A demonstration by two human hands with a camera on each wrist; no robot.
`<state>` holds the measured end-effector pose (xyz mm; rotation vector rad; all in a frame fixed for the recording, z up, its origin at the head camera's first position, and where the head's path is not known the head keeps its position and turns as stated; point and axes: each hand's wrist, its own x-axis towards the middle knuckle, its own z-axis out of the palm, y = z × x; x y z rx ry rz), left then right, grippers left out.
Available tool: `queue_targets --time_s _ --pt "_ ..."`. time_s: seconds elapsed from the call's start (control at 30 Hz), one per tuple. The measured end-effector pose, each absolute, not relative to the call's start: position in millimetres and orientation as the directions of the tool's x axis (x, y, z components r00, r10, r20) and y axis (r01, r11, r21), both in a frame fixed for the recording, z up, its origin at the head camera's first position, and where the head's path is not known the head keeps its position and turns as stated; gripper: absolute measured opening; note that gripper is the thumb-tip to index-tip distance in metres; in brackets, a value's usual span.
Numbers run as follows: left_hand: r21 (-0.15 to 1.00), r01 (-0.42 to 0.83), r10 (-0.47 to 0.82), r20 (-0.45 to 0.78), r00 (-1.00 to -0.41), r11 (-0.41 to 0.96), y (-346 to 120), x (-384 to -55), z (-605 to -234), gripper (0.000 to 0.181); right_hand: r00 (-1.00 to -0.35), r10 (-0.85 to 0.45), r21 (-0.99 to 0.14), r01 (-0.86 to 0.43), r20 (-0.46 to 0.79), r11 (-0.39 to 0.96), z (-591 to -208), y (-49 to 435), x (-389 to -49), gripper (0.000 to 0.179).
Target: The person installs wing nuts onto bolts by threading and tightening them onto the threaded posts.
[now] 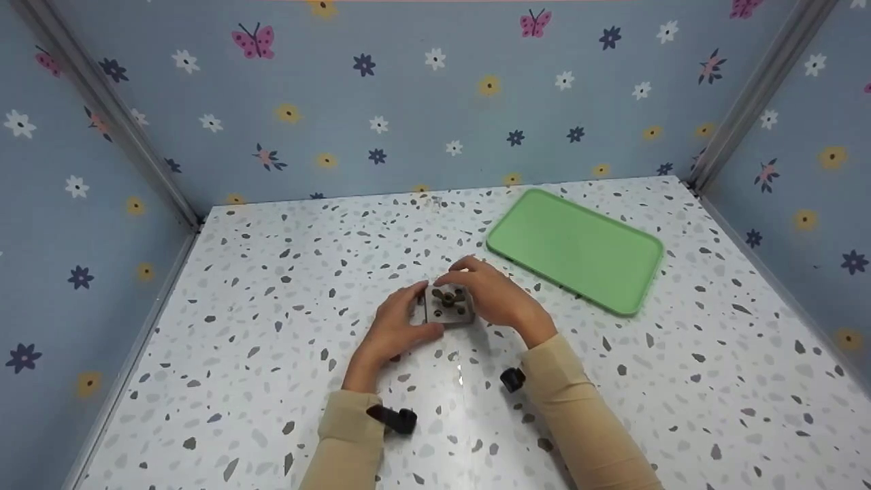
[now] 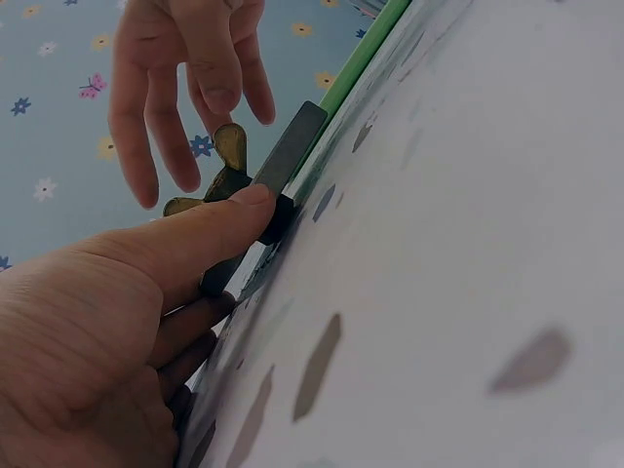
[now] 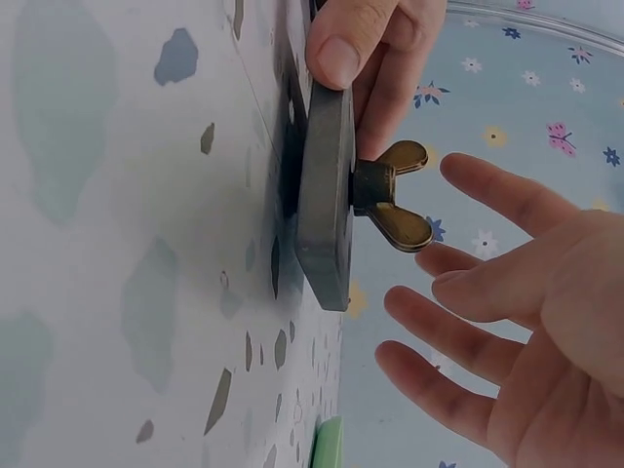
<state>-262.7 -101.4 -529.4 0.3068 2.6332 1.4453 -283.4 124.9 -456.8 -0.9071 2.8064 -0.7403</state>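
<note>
A small grey metal plate (image 1: 450,317) with several holes lies low over the speckled tabletop. From its top rises a brass-coloured wing nut (image 3: 402,205), its two wings spread. My left hand (image 1: 395,328) grips the plate from the left side, with the thumb on the near edge. In the left wrist view a dark round part (image 2: 278,220) shows on the plate's underside. My right hand (image 1: 502,298) hovers at the plate's right, fingers loosely bent and spread around the wing nut. In the right wrist view a gap shows between those fingertips and the wings.
A green rectangular tray (image 1: 578,248) lies at the back right of the white speckled table (image 1: 272,354). Blue flowered panels (image 1: 408,88) stand along the back and both sides. Black camera mounts (image 1: 401,420) stick out from both wrists.
</note>
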Motion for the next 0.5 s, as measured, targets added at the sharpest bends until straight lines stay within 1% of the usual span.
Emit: queue_targets --time_s 0.23,0.5 --pt "0.85 0.109 0.231 -0.015 -0.973 0.516 -101.4 -262.2 -528.4 0.095 -0.826 -0.562 -0.496 -0.508 0.047 0.704 -460.6 122.2 -281.9 0.061" --pt "0.847 0.119 0.239 -0.01 -0.971 0.517 -102.0 -262.3 -528.3 0.095 -0.819 -0.573 -0.481 -0.518 0.039 0.708 -462.2 118.8 -280.3 0.076"
